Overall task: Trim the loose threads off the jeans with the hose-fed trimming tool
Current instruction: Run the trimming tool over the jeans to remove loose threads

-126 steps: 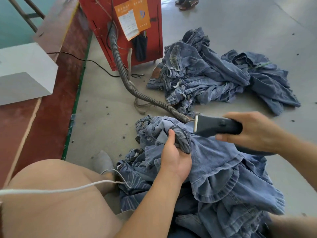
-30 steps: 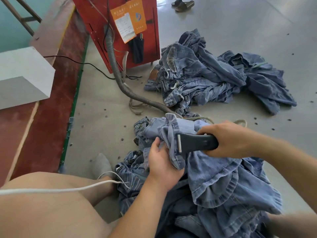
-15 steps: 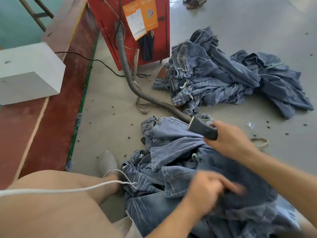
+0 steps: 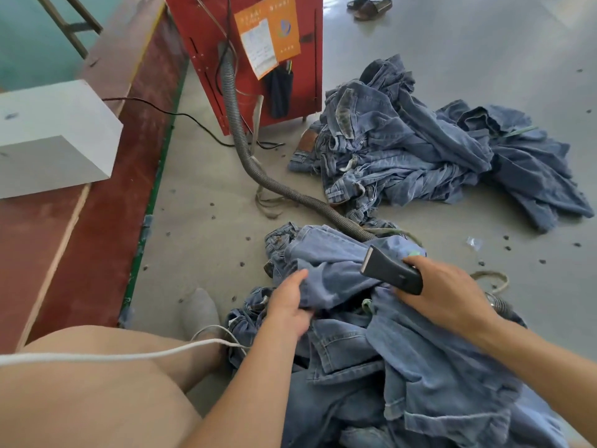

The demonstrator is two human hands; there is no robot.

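While the right hand (image 4: 449, 294) wraps the black trimming tool (image 4: 391, 270) at centre right, the left hand (image 4: 289, 305) pinches a fold of the jeans (image 4: 420, 367) heaped at lower centre. Denim looks soft, floppy; best held taut beside the seam.

The left hand's (image 4: 289, 310) fingertips are buried under a fold of the jeans (image 4: 403, 367), which run off the bottom edge at 6 o'clock. The right hand (image 4: 449, 294) covers the trimmer's (image 4: 389, 271) rear. The hose (image 4: 284, 189) vanishes behind denim. At 12 o'clock the red machine (image 4: 206, 59) is cut off, its label (image 4: 268, 43) unreadable.
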